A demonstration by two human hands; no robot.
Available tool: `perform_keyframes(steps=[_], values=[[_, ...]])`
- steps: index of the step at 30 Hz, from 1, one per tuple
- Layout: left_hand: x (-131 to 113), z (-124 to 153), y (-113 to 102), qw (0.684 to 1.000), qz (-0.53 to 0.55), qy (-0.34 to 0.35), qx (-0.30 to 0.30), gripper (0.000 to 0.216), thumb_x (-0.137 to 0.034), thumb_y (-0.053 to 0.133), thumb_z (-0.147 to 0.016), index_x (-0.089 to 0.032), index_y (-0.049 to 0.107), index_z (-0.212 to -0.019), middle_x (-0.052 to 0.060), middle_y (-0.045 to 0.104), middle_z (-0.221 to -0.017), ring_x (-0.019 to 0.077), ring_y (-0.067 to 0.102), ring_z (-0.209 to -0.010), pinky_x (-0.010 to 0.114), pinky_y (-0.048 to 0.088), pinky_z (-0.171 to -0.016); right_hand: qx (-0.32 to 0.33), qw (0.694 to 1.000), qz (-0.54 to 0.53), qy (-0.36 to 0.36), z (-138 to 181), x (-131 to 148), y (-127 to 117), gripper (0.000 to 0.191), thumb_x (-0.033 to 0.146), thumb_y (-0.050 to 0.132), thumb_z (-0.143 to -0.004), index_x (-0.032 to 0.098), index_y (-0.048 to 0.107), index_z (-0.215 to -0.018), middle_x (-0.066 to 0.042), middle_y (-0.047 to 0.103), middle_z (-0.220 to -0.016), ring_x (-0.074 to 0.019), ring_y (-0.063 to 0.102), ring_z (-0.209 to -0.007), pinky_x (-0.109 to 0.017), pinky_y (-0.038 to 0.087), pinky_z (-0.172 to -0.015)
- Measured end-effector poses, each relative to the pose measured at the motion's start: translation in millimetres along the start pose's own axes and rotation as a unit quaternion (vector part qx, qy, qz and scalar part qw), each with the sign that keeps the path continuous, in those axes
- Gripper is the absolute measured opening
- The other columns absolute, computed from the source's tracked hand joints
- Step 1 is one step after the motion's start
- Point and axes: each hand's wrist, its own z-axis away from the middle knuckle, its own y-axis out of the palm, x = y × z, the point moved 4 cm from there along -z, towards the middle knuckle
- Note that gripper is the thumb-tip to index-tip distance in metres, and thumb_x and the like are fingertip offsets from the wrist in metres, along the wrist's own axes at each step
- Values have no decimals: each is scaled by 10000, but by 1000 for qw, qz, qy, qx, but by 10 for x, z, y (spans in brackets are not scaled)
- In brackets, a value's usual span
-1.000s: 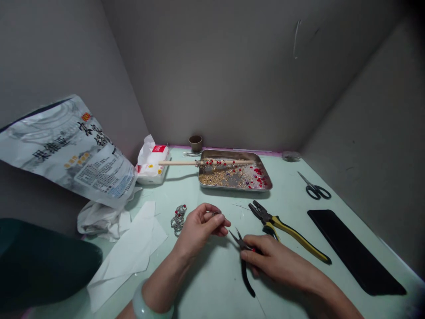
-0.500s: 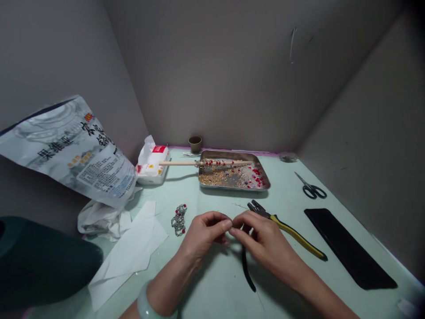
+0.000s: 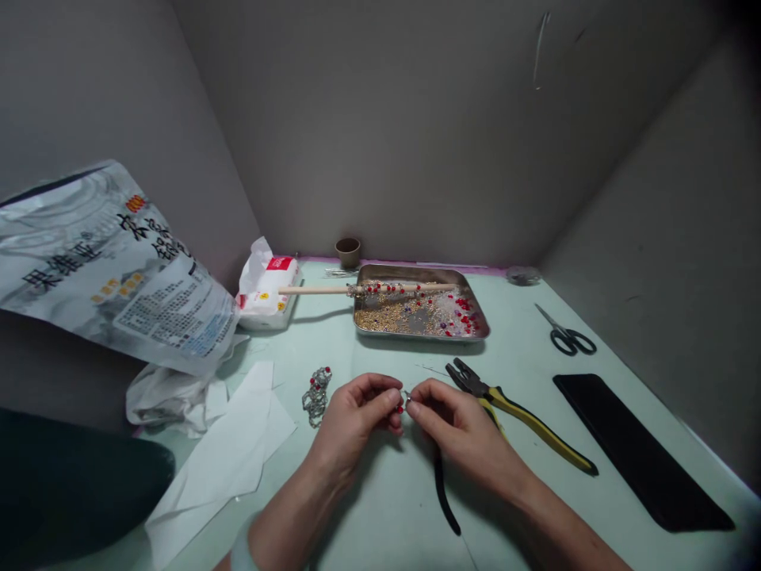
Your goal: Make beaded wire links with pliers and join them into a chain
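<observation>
My left hand (image 3: 355,428) pinches a small piece with a red bead (image 3: 399,410) between thumb and forefinger. Close beside it, my right hand (image 3: 460,424) is closed in a pinch on a tiny metallic bit (image 3: 407,399), too small to name. A narrow gap separates the fingertips. Under the right hand, a tool's black handle (image 3: 445,496) sticks out; its other end is hidden. Yellow-and-black pliers (image 3: 523,420) lie just beyond that hand. To the left of my left hand rests a coiled chain (image 3: 316,398) of metal links and red beads.
A metal tray (image 3: 422,336) of gold, clear and red beads stands behind, crossed by a wooden stick (image 3: 315,290) strung with beads. Scissors (image 3: 567,337) and a black case (image 3: 642,452) lie right. Tissues (image 3: 270,289), white paper (image 3: 219,456) and a printed bag (image 3: 136,270) occupy the left.
The fingertips were together and have drawn slightly apart, so the red bead and metallic bit now show. The view has shifted a little; the tools and tray lie as before.
</observation>
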Motion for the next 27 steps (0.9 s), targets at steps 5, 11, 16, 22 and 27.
perform_keyframes(steps=[5,11,16,22,27], values=[[42,29,33,997,64,-32,28,240,-200,720,-719,-106,618,-915,26,610,-711,85,541,-542,253,497,-560,21,996,-81,24,-8,-64,30,232,377,486,-897,175,522,-789,36,505,-605,-88,426,-530,-216,327,-489],[61,27,62,991,114,-62,29,239,-191,704,-736,-96,601,-930,41,627,-746,75,538,-516,255,507,-552,23,992,-118,23,-22,-136,62,251,389,493,-904,176,503,-771,35,523,-582,-81,428,-500,-211,314,-472],[74,21,68,990,122,-65,42,244,-183,712,-730,-99,596,-927,-1,579,-612,77,528,-484,227,482,-529,42,986,-158,6,-23,-162,114,278,415,484,-914,175,488,-775,23,557,-591,-71,426,-472,-202,308,-450],[63,50,138,979,179,-69,70,181,-232,653,-780,-94,605,-887,26,597,-669,92,540,-509,248,486,-540,53,964,-262,3,-28,-193,184,236,385,494,-918,171,493,-818,5,596,-640,-70,461,-469,-190,348,-436],[60,61,176,968,217,-59,108,153,-143,631,-765,-108,597,-910,16,590,-650,101,550,-498,250,487,-529,60,953,-298,-19,-11,-231,228,207,352,486,-929,175,499,-823,15,580,-628,-82,484,-490,-203,401,-465]])
